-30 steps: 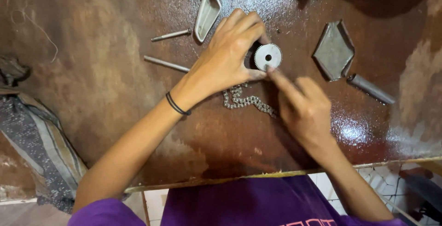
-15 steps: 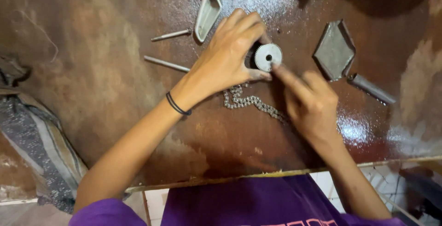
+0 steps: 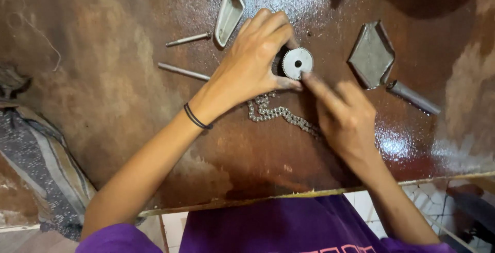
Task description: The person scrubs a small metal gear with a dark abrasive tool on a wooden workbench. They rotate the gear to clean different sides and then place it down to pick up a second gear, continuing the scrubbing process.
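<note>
Gripping round toothed gear point(image 3: 297, 63) in left hand point(image 3: 252, 62), right hand point(image 3: 346, 119) fingertip touching its lower edge

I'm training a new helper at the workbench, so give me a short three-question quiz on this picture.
1. True or false: the left hand grips the small toothed gear.
2. Which lies just below the gear? A) chain B) hammer C) cup
3. What does the right hand touch the gear's edge with?

Key:
1. True.
2. A; the chain runs under the right hand.
3. A fingertip; the right hand holds nothing that shows.
</note>
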